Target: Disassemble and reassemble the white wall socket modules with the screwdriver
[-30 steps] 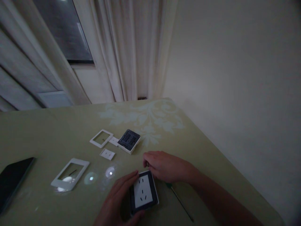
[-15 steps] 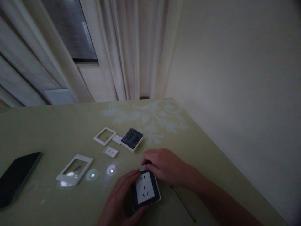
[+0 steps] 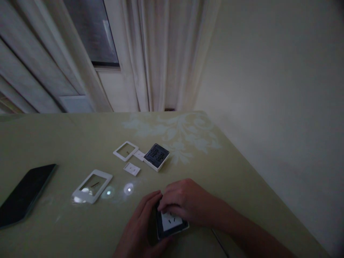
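A wall socket (image 3: 172,223) with a white slotted face and a dark surround lies on the table in front of me. My left hand (image 3: 141,225) grips it along its left side, thumb at the near edge and fingers at the far corner. Over the upper part of the face sits my right hand (image 3: 185,201), its fingers curled and pressed together; whatever they pinch is hidden. Part of a screwdriver shaft (image 3: 219,243) shows below my right forearm, its handle covered.
A second socket (image 3: 156,157) lies back-up farther off, beside a white frame (image 3: 118,156) and small white plates (image 3: 132,168). Nearer on the left are a larger white frame (image 3: 104,174) around a small screw-like piece, and a dark phone (image 3: 28,193). A wall (image 3: 282,107) borders the table's right side.
My right hand has moved from the socket's far edge onto its face, covering the upper slots. My left hand keeps its hold. The view has shifted slightly, and the forearm now covers more of the screwdriver.
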{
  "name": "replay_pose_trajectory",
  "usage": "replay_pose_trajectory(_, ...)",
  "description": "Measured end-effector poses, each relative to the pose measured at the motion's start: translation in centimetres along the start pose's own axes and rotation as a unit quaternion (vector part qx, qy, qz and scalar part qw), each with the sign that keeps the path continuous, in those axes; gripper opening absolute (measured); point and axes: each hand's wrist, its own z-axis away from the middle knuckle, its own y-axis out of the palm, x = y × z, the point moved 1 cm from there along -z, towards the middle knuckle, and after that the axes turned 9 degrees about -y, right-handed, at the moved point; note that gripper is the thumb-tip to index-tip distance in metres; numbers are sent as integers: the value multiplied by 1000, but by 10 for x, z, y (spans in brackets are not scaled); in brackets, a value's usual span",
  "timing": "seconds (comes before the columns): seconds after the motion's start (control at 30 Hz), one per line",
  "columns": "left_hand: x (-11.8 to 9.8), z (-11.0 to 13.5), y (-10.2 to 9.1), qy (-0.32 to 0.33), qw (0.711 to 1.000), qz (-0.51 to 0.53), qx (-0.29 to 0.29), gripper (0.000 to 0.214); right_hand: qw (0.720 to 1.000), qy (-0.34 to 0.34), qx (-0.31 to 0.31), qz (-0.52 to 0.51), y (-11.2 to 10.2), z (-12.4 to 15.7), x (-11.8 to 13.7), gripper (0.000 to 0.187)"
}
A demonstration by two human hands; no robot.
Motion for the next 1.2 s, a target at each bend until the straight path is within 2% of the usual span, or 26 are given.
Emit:
replay_pose_trajectory(0.2, 6, 0, -4, 22, 999, -14, 46, 93, 1000, 0, 4, -13, 2, 0, 2, 18)
replay_pose_trajectory(0.37, 12, 3, 1, 22, 999, 10, 29, 92, 1000, -23, 3, -21, 6, -3, 4, 16)
replay_pose_trajectory(0.5, 10, 3, 3, 21, 999, 10, 25, 91, 999, -29, 19, 21, 11, -5, 5, 13)
replay_pose_trajectory(0.7, -4, -3, -5, 28, 999, -6, 27, 88, 987, -67, 52, 135, 20, -2, 11, 8)
replay_pose_trajectory(0.87, -4, -3, -2, 20, 999, -17, 36, 92, 981, -39, 72, 176, 21, 1, 20, 8)
replay_pose_trajectory(1.03, 5, 0, 4, 36, 999, -6, 10, 95, 983, -12, 83, 165, 20, 2, 21, 11)
replay_pose_trajectory(1.2, -1, -2, 0, 15, 999, -2, 36, 89, 986, 2, 88, 145, 23, -1, 20, 10)
